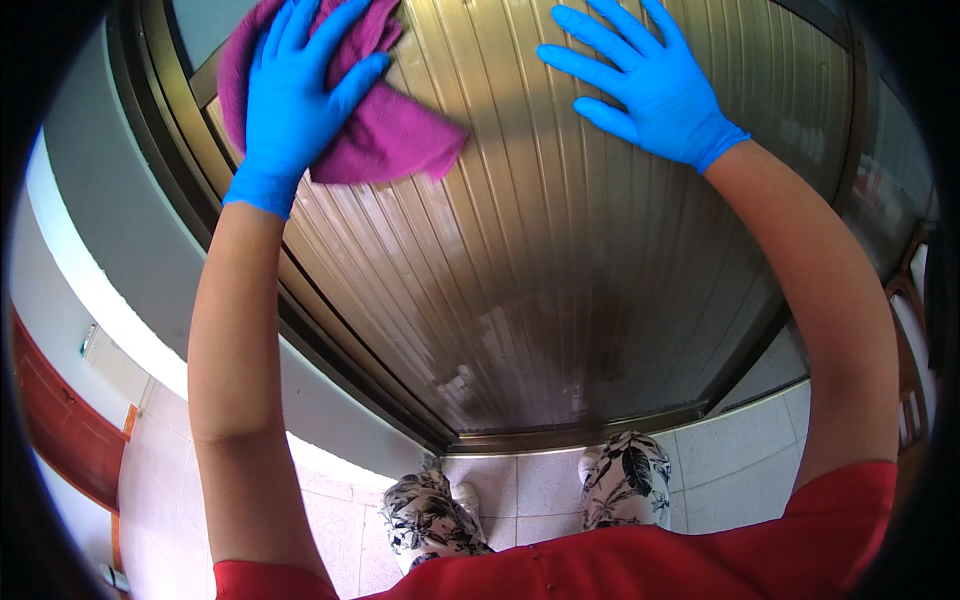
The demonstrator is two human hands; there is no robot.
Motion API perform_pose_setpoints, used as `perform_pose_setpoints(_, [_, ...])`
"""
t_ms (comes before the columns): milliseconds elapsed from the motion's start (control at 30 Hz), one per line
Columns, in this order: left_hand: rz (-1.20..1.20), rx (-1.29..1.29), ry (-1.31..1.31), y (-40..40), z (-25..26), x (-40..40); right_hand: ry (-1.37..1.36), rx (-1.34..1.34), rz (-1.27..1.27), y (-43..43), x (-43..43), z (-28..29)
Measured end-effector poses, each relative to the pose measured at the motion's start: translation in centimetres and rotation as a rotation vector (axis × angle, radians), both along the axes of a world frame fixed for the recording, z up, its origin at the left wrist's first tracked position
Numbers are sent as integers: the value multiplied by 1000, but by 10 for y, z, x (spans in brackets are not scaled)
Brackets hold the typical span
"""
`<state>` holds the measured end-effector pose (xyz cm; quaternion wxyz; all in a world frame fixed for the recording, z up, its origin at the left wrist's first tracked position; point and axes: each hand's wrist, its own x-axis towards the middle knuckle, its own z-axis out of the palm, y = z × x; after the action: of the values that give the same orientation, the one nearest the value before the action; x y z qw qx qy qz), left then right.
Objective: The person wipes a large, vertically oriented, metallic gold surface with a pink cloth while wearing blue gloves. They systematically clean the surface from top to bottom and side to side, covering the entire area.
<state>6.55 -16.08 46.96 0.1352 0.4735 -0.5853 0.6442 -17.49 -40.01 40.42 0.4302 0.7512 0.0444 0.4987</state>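
My left hand [287, 112], in a blue disposable glove, holds a magenta cloth [397, 139] against the upper left of a ribbed, bronze-coloured metal door panel [517, 202]. Part of the cloth bunches up past my fingers, and a loose corner hangs to the right of the thumb. The tips of some left fingers run out of the top of the view. Also gloved in blue, my right hand [656, 94] lies with spread fingers over the panel's upper right and holds nothing. Light reflects off the vertical ribs.
A dark metal frame [360, 360] borders the panel, beside a grey and white wall edge [135, 195] on the left. Pale floor tiles [544, 480] lie under my feet. A red-brown door [64, 420] shows far left, and a wooden chair [909, 375] at the right rim.
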Motion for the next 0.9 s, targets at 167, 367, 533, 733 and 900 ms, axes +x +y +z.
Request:
perform_pose_setpoints(167, [64, 55, 150, -50, -103, -41, -15, -2, 22, -1, -3, 2])
perform_pose_setpoints(367, [-186, 1086, 553, -38, -247, -37, -13, 20, 75, -6, 12, -8])
perform_pose_setpoints(533, [101, 1263, 1703, 19, -202, 10, -21, 38, -23, -5, 30, -23])
perform_pose_setpoints(733, [129, 39, 283, 32, -47, 32, -42, 16, 79, -7, 28, -26])
perform_pose_setpoints(900, [4, -140, 219, -29, -81, 8, 2, 77, 85, -8, 21, -20])
